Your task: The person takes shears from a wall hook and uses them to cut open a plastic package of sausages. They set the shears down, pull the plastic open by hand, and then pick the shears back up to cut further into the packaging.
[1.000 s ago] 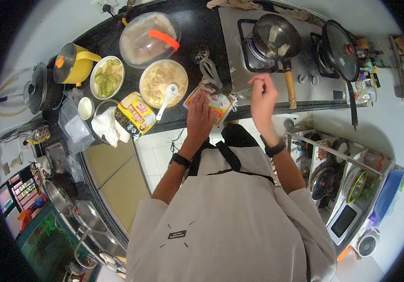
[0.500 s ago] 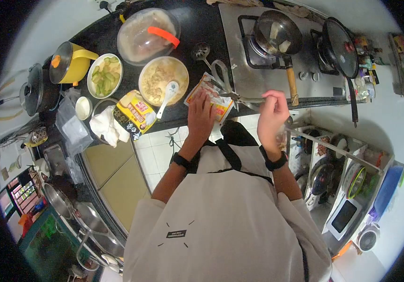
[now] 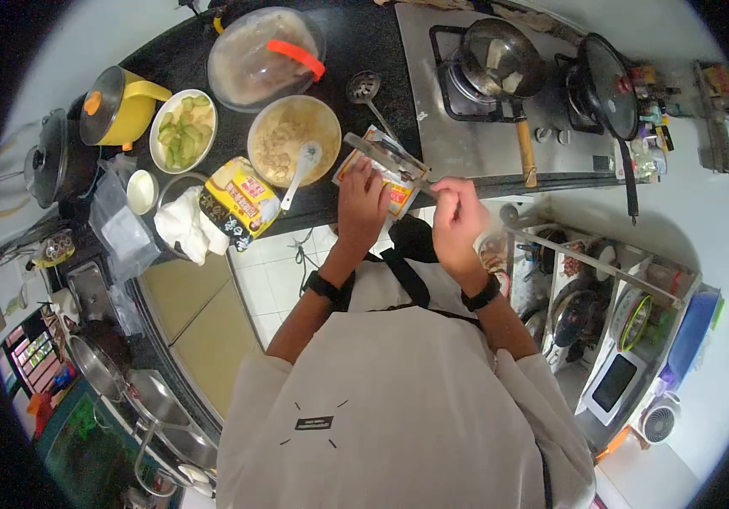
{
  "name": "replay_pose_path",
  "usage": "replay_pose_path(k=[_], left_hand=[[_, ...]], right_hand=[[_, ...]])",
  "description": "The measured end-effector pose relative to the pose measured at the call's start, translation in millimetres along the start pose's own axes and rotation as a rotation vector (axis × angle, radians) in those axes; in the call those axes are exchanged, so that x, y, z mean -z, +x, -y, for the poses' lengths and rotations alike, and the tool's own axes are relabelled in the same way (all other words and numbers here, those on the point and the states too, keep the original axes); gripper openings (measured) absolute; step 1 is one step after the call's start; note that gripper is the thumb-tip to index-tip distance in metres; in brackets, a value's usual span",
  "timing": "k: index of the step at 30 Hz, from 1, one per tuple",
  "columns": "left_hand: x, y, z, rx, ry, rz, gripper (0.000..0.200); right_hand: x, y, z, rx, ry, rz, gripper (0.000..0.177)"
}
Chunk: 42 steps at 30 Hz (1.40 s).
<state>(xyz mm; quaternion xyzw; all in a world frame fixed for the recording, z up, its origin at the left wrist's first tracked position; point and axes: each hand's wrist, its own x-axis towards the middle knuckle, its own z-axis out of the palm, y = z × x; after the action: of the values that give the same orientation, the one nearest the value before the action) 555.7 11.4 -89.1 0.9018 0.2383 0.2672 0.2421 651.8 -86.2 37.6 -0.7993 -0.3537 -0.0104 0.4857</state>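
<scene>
A printed food packet [image 3: 400, 197] lies at the counter's front edge, with my left hand [image 3: 362, 201] resting on it, fingers stretched over its left part. My right hand [image 3: 458, 216] is closed round the handle end of the metal scissors [image 3: 385, 159], which lie across the packet's upper part. Just left of the packet, a bowl of pale, lumpy food [image 3: 275, 142] holds a white spoon [image 3: 303, 170]. Above the scissors, a slotted ladle [image 3: 366, 88] rests on the black counter.
A pan [image 3: 500, 61] with pale pieces sits on the stove [image 3: 432, 144], its wooden handle pointing toward me; a lidded pan [image 3: 608, 89] is beside it. Left are a yellow pot [image 3: 114, 119], a bowl of green slices [image 3: 184, 131], a yellow-black package [image 3: 241, 204] and a covered bowl [image 3: 254, 72].
The scissors have swung from open and upright to nearly closed across the packet. My right hand has moved left and down toward it. The whole view has shifted slightly.
</scene>
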Motion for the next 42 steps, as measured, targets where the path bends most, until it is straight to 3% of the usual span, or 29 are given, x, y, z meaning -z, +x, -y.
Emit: replay_pose_path(k=[9, 19, 21, 27, 31, 36, 39, 42], left_hand=[[-4, 5, 5, -0.035, -0.027, -0.036, 0.027], [-1, 8, 8, -0.036, -0.038, -0.018, 0.028], [0, 8, 7, -0.017, -0.03, -0.002, 0.029], [8, 11, 2, 0.039, -0.115, -0.041, 0.028], [5, 6, 7, -0.052, -0.052, 0.008, 0.023], [1, 9, 7, -0.025, -0.093, -0.018, 0.016], [3, 10, 8, -0.004, -0.121, 0.004, 0.016], [3, 11, 7, 0.006, -0.099, 0.017, 0.017]], right_hand=[[-23, 25, 19, 0.009, -0.137, 0.121, 0.004], [-37, 31, 20, 0.088, -0.176, 0.111, 0.002], [-50, 25, 27, 0.197, -0.133, 0.12, 0.005], [-69, 27, 32, 0.137, -0.108, 0.106, 0.003], [-38, 56, 11, -0.05, -0.159, -0.011, 0.011], [-35, 47, 15, 0.04, -0.163, 0.03, 0.006], [-26, 50, 10, -0.067, -0.154, 0.028, 0.007], [-25, 48, 10, -0.043, -0.169, 0.037, 0.007]])
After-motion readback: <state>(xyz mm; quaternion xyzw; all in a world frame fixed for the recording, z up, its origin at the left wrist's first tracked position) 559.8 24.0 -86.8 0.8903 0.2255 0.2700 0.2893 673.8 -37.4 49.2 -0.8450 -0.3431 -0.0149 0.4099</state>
